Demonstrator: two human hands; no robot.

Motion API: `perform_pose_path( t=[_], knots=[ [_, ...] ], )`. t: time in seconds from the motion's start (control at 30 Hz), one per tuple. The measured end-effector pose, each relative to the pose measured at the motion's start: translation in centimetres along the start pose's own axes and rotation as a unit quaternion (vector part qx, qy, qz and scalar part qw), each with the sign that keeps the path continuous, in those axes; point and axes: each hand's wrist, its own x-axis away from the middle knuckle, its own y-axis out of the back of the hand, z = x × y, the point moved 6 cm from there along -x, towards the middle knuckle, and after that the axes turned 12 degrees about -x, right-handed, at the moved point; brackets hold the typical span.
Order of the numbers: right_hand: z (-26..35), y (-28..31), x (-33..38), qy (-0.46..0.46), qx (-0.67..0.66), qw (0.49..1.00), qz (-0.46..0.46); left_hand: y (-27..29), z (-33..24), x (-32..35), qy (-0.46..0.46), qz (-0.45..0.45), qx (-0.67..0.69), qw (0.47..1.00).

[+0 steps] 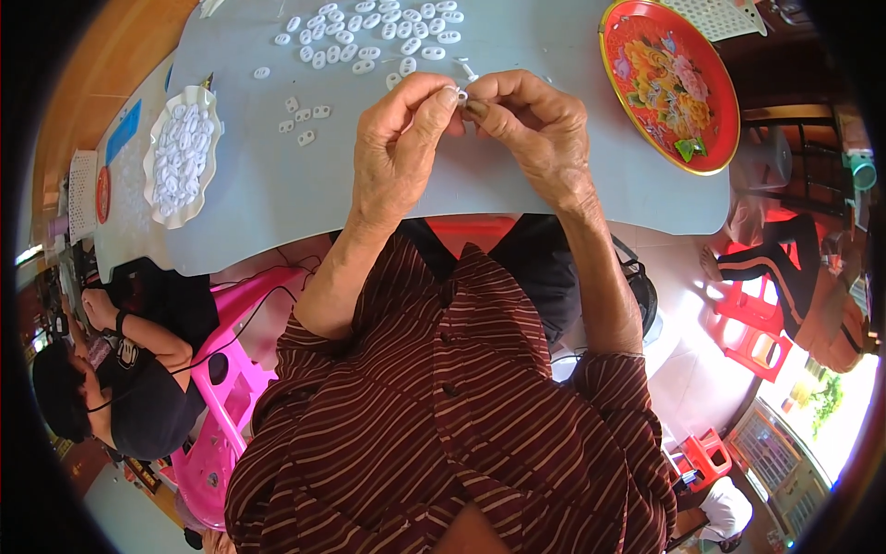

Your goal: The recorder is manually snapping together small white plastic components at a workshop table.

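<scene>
My left hand (403, 138) and my right hand (543, 131) meet above the grey table, fingertips almost touching. Between both thumbs and forefingers I pinch a small white plastic piece (462, 95), mostly covered by the fingers. A thin white stalk-like piece (469, 71) shows just beyond the fingertips. Farther off, many white oval pieces with two holes (357, 35) are spread over the table. To the left of my left hand lies a little group of white rectangular two-holed pieces (303, 115).
At the left, a wavy-edged white dish (213, 164) holds a heap of white pieces. A red floral tray with a gold rim (736, 129) lies at the right of the grey table (277, 198). Someone sits on a pink chair (242, 379) at the left; red stools (752, 314) stand at right.
</scene>
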Motion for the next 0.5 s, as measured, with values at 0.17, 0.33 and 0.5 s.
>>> perform_pose_path(
  t=[0.17, 0.33, 0.5],
  knots=[
    [-0.30, 0.00, 0.03, 0.000, 0.001, 1.000, 0.005, 0.04, -0.05, 0.15, -0.022, -0.014, 0.001, 1.000],
    [-0.11, -0.01, 0.03, 0.005, 0.003, 1.000, -0.001, -0.16, -0.49, 0.27, -0.028, -0.004, 0.004, 1.000],
    [-0.05, -0.19, 0.12, 0.005, -0.007, 1.000, -0.006, 0.03, -0.44, 0.43, 0.007, -0.007, 0.035, 0.999]
  ],
)
